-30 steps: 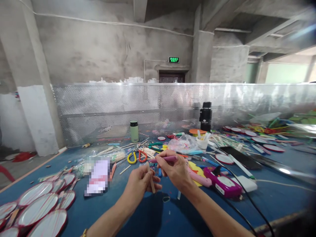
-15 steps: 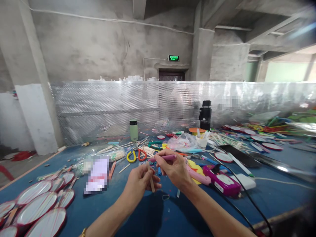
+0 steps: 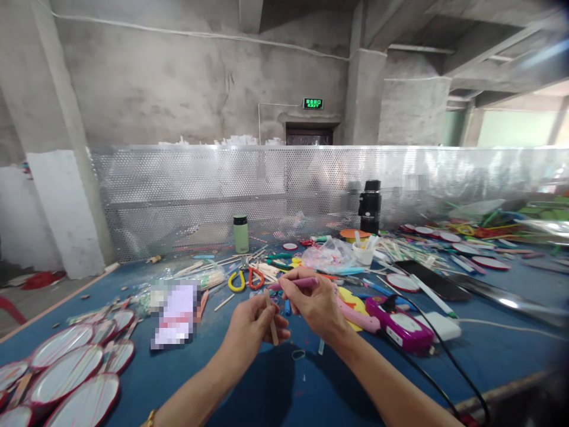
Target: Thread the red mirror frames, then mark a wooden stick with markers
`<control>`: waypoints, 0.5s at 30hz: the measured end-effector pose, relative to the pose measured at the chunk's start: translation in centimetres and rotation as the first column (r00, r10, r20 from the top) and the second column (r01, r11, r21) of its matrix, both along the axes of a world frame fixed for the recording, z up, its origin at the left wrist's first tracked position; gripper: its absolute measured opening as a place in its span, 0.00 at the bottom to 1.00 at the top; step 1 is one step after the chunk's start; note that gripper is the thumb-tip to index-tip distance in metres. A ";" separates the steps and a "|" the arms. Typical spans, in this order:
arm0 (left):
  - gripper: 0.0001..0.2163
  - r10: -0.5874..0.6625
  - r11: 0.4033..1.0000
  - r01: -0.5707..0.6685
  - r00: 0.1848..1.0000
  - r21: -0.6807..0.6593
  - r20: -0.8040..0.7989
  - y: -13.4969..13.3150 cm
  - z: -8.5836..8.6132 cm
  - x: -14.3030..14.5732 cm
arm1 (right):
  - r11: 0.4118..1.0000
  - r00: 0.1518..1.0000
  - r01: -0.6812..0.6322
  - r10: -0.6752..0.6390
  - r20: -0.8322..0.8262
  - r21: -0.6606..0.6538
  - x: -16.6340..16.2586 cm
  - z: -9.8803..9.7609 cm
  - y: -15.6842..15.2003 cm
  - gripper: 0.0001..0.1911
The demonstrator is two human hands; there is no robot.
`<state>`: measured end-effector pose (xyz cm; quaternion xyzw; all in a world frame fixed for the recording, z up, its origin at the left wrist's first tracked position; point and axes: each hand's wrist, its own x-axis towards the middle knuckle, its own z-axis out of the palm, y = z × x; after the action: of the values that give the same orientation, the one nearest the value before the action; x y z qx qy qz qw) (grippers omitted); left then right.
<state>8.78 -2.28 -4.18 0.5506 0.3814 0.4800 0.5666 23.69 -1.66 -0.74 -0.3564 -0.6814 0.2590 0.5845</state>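
Above the middle of the blue table [image 3: 284, 391], my left hand [image 3: 252, 325] is closed on a thin wooden stick [image 3: 271, 320], held nearly upright. My right hand [image 3: 315, 302] is just to its right, fingers pinched round a pink handle piece [image 3: 297, 284] that lies level and points left. The two hands almost touch. A small rubber band [image 3: 297, 354] lies on the cloth below them.
Red-rimmed oval fans [image 3: 66, 373] are stacked at the lower left. A pink glue gun [image 3: 400, 329] with a black cable lies to the right, beside a white adapter [image 3: 444, 327]. Scissors [image 3: 243, 279], a green bottle [image 3: 240, 234], a black flask [image 3: 370, 207] and loose sticks fill the back. A perforated metal screen [image 3: 284, 184] backs the table.
Both hands stay in nearly the same place with the stick and the pink piece. The view has shifted very slightly.
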 end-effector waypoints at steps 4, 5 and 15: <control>0.17 -0.001 1.000 0.001 1.000 0.002 0.001 0.1 -0.1 0.0 | 1.000 1.000 -0.008 0.008 0.005 -0.001 0.0 0.0 0.1 0.11; 0.17 -0.002 1.000 0.002 1.000 0.002 0.002 0.1 -0.1 0.0 | 1.000 1.000 -0.008 0.008 0.006 -0.002 0.0 0.0 0.1 0.11; 0.17 0.000 1.000 0.000 1.000 0.011 0.001 0.1 -0.1 0.0 | 1.000 1.000 -0.013 0.013 -0.002 0.001 0.0 0.0 0.0 0.11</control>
<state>8.77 -2.21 -4.29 0.5534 0.3788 0.4823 0.5636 23.67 -1.65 -0.73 -0.3513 -0.6831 0.2627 0.5838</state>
